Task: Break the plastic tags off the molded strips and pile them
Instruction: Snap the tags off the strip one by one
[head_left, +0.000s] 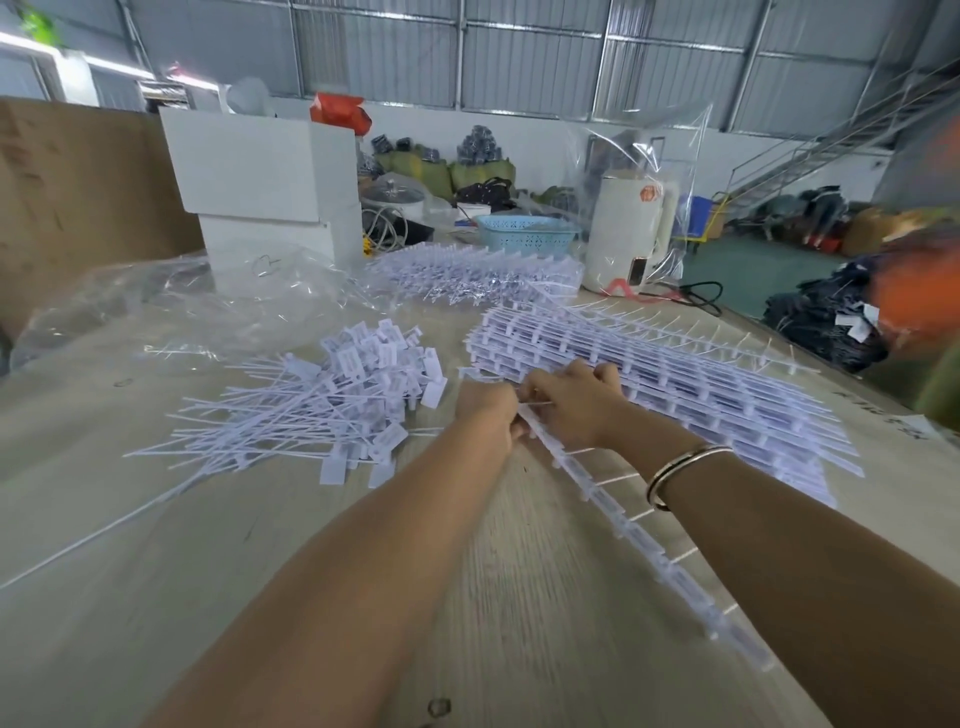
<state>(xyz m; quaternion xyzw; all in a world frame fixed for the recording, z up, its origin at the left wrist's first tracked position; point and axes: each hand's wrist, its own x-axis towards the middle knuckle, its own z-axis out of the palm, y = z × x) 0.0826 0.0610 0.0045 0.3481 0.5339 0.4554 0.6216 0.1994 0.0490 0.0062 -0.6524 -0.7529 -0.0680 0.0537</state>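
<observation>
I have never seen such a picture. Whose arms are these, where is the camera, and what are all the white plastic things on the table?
There is no machine here. The camera sits on a person's head and looks forward and down, so the two arms are that person's own. The left hand and the right hand both grip one long molded strip, which runs from the hands toward the camera with tags still on it. To the left on the table lies a pile of loose tags, already broken off. To the right is a stack of whole strips, and a second heap lies farther back. Behind them stand white boxes and a blue basket.
</observation>
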